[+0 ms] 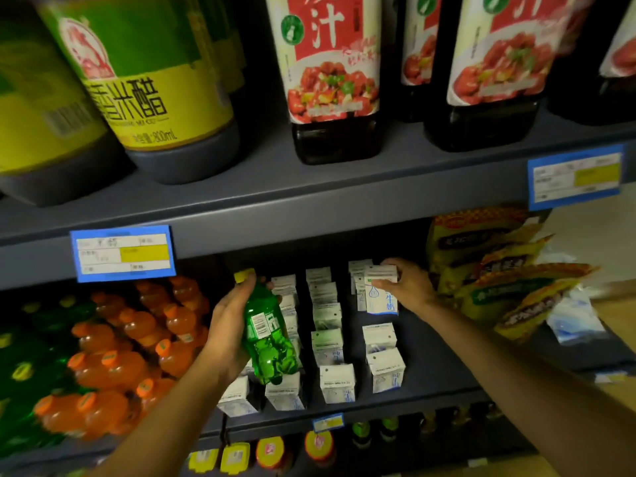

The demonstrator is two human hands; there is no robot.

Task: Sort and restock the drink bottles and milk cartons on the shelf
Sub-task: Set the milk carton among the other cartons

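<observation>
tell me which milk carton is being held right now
The carton at the far end of the rightmost row: the right hand grips its top. The other cartons stand untouched; the left hand holds a green bottle.

bottles (113, 342) left of cartons (332, 342), bags (509, 280) right

Dim grey metal shelving (309, 204), pale floor (585, 232)

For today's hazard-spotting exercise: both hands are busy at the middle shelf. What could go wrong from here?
The green bottle in the left hand hangs over the milk cartons and could knock some over. The right hand reaches deep for a back carton; its forearm might topple nearer cartons or brush the yellow packets.
</observation>
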